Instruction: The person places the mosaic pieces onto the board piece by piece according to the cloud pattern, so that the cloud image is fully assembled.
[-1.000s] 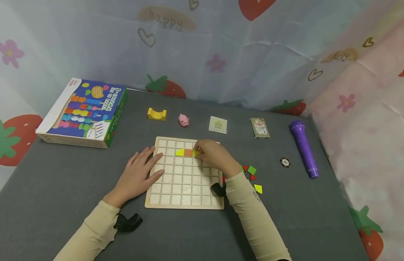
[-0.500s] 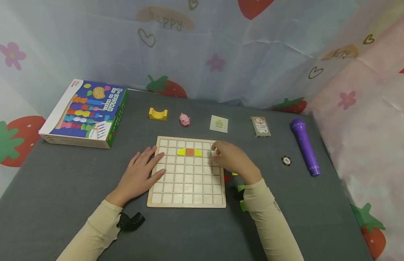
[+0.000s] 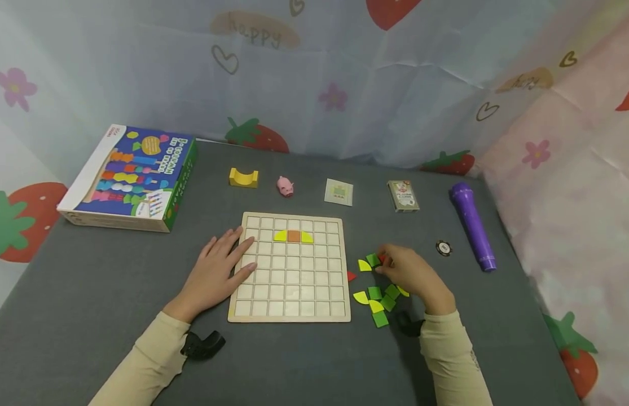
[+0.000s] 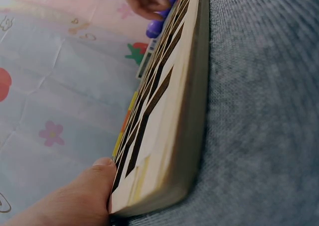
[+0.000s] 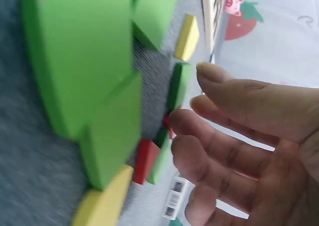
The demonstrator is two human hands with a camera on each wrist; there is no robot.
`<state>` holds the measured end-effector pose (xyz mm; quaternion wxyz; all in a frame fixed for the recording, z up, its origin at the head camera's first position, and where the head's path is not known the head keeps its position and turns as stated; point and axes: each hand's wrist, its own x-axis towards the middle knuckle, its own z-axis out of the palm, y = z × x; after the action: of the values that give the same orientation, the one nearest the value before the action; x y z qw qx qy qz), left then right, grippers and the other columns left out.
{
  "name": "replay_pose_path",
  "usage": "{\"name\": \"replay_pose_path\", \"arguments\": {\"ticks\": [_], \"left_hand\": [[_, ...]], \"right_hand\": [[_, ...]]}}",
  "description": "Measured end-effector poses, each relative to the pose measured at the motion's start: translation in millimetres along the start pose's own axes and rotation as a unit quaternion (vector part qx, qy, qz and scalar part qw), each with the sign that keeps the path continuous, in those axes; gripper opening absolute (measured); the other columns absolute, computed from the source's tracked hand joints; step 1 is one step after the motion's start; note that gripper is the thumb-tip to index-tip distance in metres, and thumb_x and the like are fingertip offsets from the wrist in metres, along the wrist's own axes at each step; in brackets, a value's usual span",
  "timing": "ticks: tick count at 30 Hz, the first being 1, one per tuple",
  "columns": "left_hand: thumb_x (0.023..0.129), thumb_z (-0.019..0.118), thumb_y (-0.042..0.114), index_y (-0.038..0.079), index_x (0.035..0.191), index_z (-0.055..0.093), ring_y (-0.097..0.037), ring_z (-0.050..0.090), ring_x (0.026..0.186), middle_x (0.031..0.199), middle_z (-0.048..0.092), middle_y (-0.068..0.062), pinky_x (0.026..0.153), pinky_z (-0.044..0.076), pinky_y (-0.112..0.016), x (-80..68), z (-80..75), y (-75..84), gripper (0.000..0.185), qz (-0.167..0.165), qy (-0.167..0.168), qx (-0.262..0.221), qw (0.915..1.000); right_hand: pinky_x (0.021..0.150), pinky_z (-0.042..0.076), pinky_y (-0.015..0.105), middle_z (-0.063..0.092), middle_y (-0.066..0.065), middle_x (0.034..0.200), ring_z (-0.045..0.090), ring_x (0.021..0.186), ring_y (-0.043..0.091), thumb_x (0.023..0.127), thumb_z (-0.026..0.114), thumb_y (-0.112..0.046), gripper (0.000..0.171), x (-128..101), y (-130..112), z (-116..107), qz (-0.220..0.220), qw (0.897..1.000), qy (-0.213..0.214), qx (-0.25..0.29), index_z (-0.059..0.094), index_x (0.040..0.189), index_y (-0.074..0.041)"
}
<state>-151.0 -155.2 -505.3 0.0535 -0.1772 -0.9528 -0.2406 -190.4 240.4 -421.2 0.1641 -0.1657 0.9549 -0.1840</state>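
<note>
A wooden grid board lies on the grey table. In its second row sit a yellow piece, an orange square and another yellow piece. My left hand rests flat on the board's left edge, and the left wrist view shows its thumb against the board's rim. My right hand hovers over the loose pieces right of the board, fingers relaxed. Its fingertips touch a green piece and a red piece. Nothing is pinched.
A colourful toy box sits far left. Along the back lie a yellow arch block, a pink pig, a small packet and a card deck. At right are a purple torch and a chip.
My right hand left the board's upper row, where the second yellow piece now sits, and moved right and nearer to me onto the loose pieces. The left hand stayed put.
</note>
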Motion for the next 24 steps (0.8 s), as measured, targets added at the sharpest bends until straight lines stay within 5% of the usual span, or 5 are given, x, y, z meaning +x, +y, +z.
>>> {"name": "replay_pose_path", "arguments": {"ticks": [12, 24], "left_hand": [[0.096, 0.052, 0.046, 0.015, 0.148, 0.038, -0.032, 0.019, 0.146, 0.157, 0.025, -0.013, 0.116, 0.01, -0.054, -0.1, -0.9, -0.3, 0.062, -0.004, -0.005, -0.001, 1.0], [0.096, 0.051, 0.046, 0.014, 0.148, 0.038, -0.032, 0.018, 0.146, 0.158, 0.024, -0.013, 0.116, 0.009, -0.054, 0.2, -1.7, 1.2, 0.062, -0.009, -0.011, 0.002, 0.9999]], "right_hand": [[0.061, 0.044, 0.029, 0.057, 0.002, 0.082, 0.049, 0.068, 0.013, 0.088, 0.07, -0.015, 0.03, 4, -4, 15, -0.054, 0.998, 0.024, -0.021, 0.062, 0.114, -0.005], [0.072, 0.049, 0.035, 0.056, 0.007, 0.096, 0.054, 0.082, 0.018, 0.09, 0.068, -0.019, 0.024, 12, -16, 20, -0.03, 0.999, 0.016, -0.033, 0.061, 0.108, -0.004]]}}
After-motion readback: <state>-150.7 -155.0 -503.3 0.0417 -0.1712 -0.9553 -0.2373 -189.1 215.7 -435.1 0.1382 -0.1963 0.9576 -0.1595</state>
